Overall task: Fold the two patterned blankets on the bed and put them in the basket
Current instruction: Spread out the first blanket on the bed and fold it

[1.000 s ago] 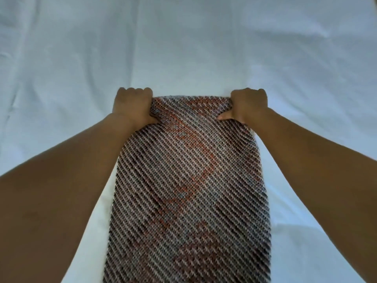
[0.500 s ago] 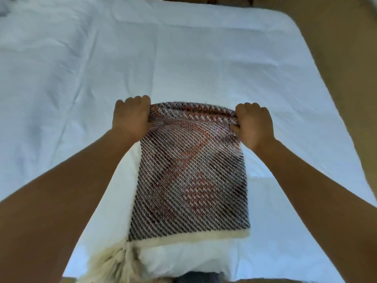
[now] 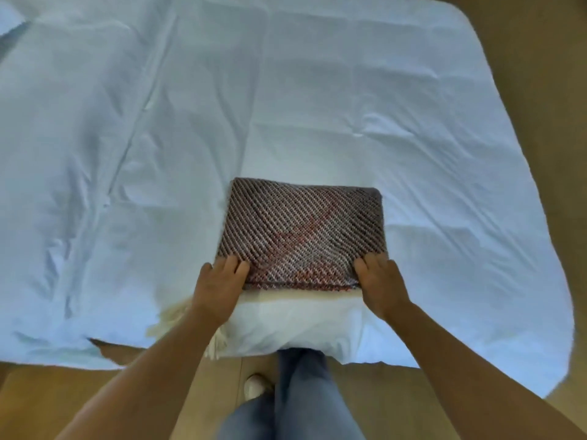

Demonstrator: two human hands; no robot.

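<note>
A patterned blanket point(image 3: 301, 231), dark diagonal weave with orange-red motifs, lies folded into a compact rectangle near the bed's front edge. Its cream fringe point(image 3: 171, 315) sticks out at the lower left. My left hand point(image 3: 219, 287) rests on the near left corner, fingers laid flat over the top layer. At the near right corner my right hand point(image 3: 381, 282) does the same. I cannot see a second blanket or a basket.
The white sheet of the bed point(image 3: 158, 154) is wrinkled and spreads far to the left and back. Brown floor point(image 3: 540, 90) runs along the right side and in front. My jeans-clad legs and a white shoe point(image 3: 255, 385) stand at the bed's front edge.
Both hands carried the blanket's far edge toward me and laid it over the near end, halving its length. The hands now lie at the near corners instead of the far ones.
</note>
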